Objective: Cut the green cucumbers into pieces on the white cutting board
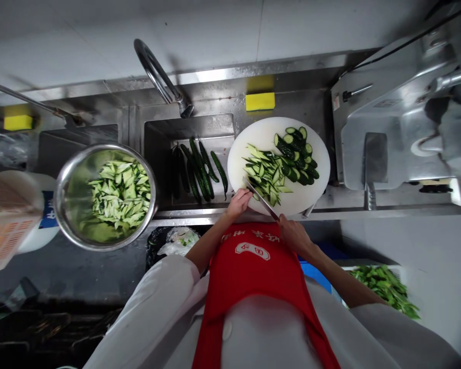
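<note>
My right hand (293, 234) is closed around the handle of a knife (263, 202), whose blade slants up and left over the near edge of a round white cutting board (240, 148). Close to the blade's tip, my left hand (239, 202) rests at the board's near left edge with its fingers bent together; whether anything is under them is hidden. Cut cucumber pieces (267, 171) lie in a pile just beyond the blade. Farther right on the board sits a heap of cucumber slices (297, 156) with dark green skin.
Whole cucumbers (200, 171) lie in the sink (159, 154) under a curved faucet (153, 66). Left of it stands a steel bowl (67, 205) holding cut cucumber. A yellow sponge (260, 101) is behind the board. A cleaver (375, 159) lies at right, near leafy greens (386, 287) lower down.
</note>
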Action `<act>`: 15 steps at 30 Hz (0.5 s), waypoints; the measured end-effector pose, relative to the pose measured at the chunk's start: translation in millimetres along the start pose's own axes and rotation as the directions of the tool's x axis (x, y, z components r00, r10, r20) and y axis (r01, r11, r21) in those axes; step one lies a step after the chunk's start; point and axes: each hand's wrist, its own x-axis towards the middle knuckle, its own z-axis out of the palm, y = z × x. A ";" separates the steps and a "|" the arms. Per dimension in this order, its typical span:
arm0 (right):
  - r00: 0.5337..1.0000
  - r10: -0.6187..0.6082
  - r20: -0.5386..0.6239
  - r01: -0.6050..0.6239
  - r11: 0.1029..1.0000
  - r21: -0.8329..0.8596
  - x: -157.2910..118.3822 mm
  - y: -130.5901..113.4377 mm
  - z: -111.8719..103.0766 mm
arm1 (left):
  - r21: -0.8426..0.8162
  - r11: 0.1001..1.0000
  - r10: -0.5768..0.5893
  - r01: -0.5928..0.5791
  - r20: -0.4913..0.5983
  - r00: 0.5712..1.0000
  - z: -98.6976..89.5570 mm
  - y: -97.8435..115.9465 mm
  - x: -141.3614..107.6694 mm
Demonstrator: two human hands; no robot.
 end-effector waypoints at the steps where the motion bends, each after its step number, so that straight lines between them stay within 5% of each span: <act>1: 1.000 0.001 0.002 -0.001 1.000 -0.002 -0.6 0.0 -1.5 | 0.008 1.000 0.029 -0.029 0.020 0.999 -0.1 -3.1 0.1; 10: 0.999 -0.037 0.021 0.038 0.996 -0.082 -26.0 13.6 -6.8 | 0.018 0.995 0.096 -0.098 0.094 0.991 2.8 -15.7 -2.5; 15: 0.999 -0.032 0.042 0.035 0.997 -0.074 -13.7 8.3 -6.5 | 0.023 0.995 0.097 -0.098 0.065 0.993 4.5 -14.2 -2.4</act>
